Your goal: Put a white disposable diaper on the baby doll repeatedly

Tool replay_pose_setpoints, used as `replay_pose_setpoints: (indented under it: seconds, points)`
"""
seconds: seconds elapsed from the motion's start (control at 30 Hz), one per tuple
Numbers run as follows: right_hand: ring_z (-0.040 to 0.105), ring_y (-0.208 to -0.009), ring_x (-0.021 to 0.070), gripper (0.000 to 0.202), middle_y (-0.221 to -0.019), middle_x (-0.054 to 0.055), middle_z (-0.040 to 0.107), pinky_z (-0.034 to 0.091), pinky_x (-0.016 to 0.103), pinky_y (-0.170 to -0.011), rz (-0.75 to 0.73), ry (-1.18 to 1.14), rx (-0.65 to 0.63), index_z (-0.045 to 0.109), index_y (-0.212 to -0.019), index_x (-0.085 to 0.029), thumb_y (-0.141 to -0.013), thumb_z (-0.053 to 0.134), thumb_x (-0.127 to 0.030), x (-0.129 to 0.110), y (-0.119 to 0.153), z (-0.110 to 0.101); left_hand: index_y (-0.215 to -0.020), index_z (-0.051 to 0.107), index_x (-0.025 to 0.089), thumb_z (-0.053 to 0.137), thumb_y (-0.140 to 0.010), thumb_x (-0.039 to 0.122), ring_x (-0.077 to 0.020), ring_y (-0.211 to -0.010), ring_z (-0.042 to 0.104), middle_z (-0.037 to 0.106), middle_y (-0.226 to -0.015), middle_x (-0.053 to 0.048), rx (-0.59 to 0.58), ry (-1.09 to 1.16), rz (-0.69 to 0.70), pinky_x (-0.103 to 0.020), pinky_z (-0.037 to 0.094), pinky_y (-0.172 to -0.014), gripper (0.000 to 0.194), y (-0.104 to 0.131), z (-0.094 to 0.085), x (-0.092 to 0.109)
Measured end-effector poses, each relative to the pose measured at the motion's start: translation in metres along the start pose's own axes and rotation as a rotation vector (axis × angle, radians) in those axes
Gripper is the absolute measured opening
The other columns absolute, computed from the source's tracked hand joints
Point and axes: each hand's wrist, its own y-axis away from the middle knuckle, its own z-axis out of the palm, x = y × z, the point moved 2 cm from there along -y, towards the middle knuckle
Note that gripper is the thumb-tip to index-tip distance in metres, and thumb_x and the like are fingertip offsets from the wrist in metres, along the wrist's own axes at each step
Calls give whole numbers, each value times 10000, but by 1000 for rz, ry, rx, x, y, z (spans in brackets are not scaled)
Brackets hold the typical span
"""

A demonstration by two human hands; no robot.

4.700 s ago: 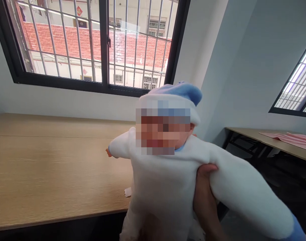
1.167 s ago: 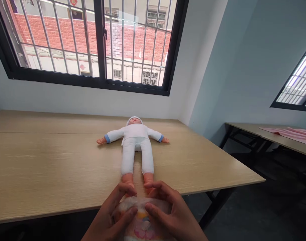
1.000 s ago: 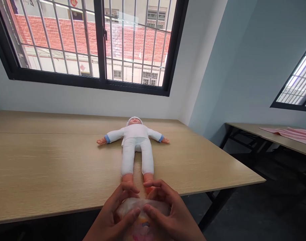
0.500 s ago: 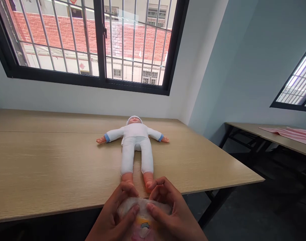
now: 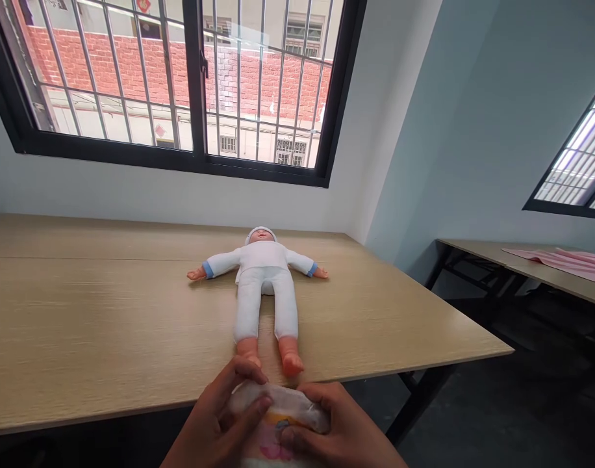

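A folded white diaper (image 5: pixel 278 400) with a yellow and pink print is held at the bottom centre, just in front of the table edge. My left hand (image 5: pixel 224 416) grips its left side, thumb on the front and fingers behind. My right hand (image 5: pixel 336 426) grips the right side, its thumb pressed on the printed part. Beyond my hands a baby doll (image 5: pixel 265 260) lies on its back on the table, arms spread, in a white outfit with blue cuffs and a white cap. Its bare feet point towards me.
The wooden table (image 5: pixel 107 312) runs to a wall below a barred window (image 5: pixel 195 159). Its right corner juts out over the dark floor. Another table (image 5: pixel 497 253) at the right bears a pink striped cloth (image 5: pixel 565 262).
My right hand has lowered, its thumb moving down from the diaper's top edge onto the print and its fingers flattening. The doll has not moved.
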Motion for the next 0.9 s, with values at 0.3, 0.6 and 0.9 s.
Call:
replay_pose_setpoints:
  seconds: [0.3, 0.6, 0.9]
  points:
    - [556, -793, 170, 300, -844, 20, 623, 434, 221, -709, -55, 73, 86, 674, -878, -180, -824, 643, -473, 11, 11, -23, -890, 577, 209, 789, -670, 383, -176, -932, 627, 666, -959, -17, 176, 180, -6, -190, 499, -740, 351, -16, -36, -20]
    - [471, -1243, 254, 404, -1286, 85, 540, 340, 366, -1067, -208, -89, 5, 673, -1125, -224, -803, 680, -467, 18, -11, -34, -1150, 513, 102, 486, -879, 181, -169, -1010, 645, 634, -1125, -116, 111, 811, -501, -298, 487, -935, 284, -45, -28, -20]
    - [500, -1200, 252, 543, -1341, 80, 507, 393, 348, -1011, -301, -215, 5, 625, -1218, -229, -788, 654, -560, 16, -14, -25, -997, 628, 111, 531, -885, 420, -210, -752, 680, 702, -823, -68, -153, 1015, -511, -332, 528, -788, 342, -53, 8, -18]
